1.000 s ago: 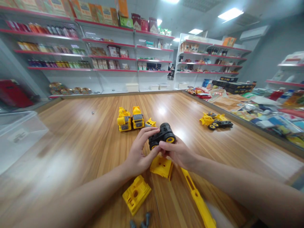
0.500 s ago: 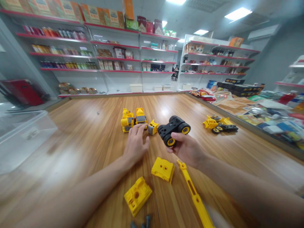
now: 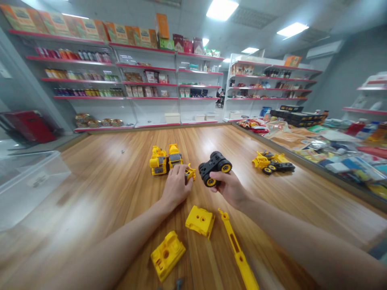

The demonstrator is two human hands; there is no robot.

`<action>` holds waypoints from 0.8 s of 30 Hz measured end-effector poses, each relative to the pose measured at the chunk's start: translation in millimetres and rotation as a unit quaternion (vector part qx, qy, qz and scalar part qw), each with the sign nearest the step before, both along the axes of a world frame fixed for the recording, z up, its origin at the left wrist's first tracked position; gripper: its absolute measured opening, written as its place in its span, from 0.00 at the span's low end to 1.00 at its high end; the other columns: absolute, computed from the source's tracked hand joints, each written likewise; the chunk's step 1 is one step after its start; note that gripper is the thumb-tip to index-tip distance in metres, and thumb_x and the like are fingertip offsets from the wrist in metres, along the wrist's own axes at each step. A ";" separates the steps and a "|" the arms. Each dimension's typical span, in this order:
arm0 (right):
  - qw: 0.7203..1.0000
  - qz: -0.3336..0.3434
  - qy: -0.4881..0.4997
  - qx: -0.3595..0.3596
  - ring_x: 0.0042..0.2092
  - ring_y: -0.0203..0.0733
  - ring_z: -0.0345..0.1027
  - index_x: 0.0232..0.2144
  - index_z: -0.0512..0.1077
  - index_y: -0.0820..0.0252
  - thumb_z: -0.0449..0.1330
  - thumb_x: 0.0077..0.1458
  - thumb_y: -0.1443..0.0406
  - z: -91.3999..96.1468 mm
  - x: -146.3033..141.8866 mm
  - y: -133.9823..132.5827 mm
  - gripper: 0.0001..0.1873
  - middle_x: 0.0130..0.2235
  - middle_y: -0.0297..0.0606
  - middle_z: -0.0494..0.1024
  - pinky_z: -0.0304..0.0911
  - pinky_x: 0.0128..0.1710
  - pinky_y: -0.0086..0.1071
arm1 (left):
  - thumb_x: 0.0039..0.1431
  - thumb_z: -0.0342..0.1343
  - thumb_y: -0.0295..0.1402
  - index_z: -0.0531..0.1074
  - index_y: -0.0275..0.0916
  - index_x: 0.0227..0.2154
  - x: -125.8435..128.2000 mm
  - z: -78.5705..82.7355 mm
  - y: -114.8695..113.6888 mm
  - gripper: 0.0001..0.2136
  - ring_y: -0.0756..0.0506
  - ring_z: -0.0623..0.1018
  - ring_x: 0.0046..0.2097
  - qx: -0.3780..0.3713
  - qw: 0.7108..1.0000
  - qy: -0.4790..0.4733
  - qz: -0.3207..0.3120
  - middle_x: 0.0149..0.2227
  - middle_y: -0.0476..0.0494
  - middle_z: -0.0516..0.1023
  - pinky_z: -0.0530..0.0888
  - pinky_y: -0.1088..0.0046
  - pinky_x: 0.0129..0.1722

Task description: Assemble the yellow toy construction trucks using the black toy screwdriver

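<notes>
My right hand is closed round a black toy chassis with yellow-hubbed wheels, held just above the wooden table. My left hand reaches forward and its fingers close on a small yellow toy part lying on the table. Right behind it stand two yellow toy trucks side by side. Near me lie a flat yellow plate, a yellow cab shell and a long yellow arm piece.
Another yellow toy vehicle sits to the right near the table's edge. A clear plastic bin stands at the left. Packaged goods cover a counter on the right, and store shelves line the back wall.
My left hand let go of the chassis, moved forward and closed on the small yellow part. My right hand kept the chassis and shifted it slightly right.
</notes>
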State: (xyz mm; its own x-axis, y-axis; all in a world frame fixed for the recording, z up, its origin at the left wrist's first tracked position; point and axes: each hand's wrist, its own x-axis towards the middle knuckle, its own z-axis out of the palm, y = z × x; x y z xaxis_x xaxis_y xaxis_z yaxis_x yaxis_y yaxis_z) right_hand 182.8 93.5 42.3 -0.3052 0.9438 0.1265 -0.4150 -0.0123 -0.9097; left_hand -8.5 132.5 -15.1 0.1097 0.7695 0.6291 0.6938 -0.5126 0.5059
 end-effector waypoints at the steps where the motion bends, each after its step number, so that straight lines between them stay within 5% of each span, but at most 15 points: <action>1: 1.000 -0.008 -0.020 0.011 0.26 0.33 0.59 0.33 0.72 0.61 0.66 0.45 0.64 -1.4 1.2 2.1 0.11 0.30 0.34 0.72 0.52 0.21 0.26 | 0.53 0.58 0.30 0.69 0.39 0.47 -3.9 -1.7 -3.5 0.17 0.37 0.71 0.50 -0.016 0.999 -0.046 -0.003 0.46 0.37 0.71 0.66 0.54 0.53; 7: 0.984 -0.025 -0.162 0.063 0.25 0.33 0.60 0.38 0.72 0.60 0.65 0.47 0.64 -5.5 4.4 2.0 0.14 0.28 0.32 0.71 0.54 0.22 0.27 | 0.52 0.62 0.33 0.68 0.38 0.51 -14.5 0.4 -18.6 0.22 0.40 0.74 0.49 -0.145 0.936 -0.304 -0.107 0.49 0.37 0.72 0.71 0.61 0.50; 12: 0.977 -0.023 -0.201 0.072 0.27 0.34 0.62 0.43 0.71 0.60 0.65 0.47 0.64 -5.5 0.4 -2.8 0.18 0.30 0.32 0.72 0.55 0.21 0.26 | 0.55 0.60 0.29 0.66 0.41 0.53 -7.3 10.1 -28.3 0.22 0.41 0.70 0.55 -0.033 0.928 -0.321 -0.185 0.53 0.39 0.68 0.68 0.63 0.55; 24: 0.979 -0.016 -0.195 0.065 0.27 0.31 0.61 0.40 0.72 0.62 0.67 0.44 0.67 -9.0 -4.5 -4.2 0.18 0.33 0.32 0.74 0.55 0.24 0.26 | 0.56 0.59 0.25 0.68 0.42 0.51 -7.8 10.7 -29.0 0.19 0.40 0.70 0.56 0.073 0.937 -0.265 -0.217 0.53 0.37 0.68 0.72 0.61 0.53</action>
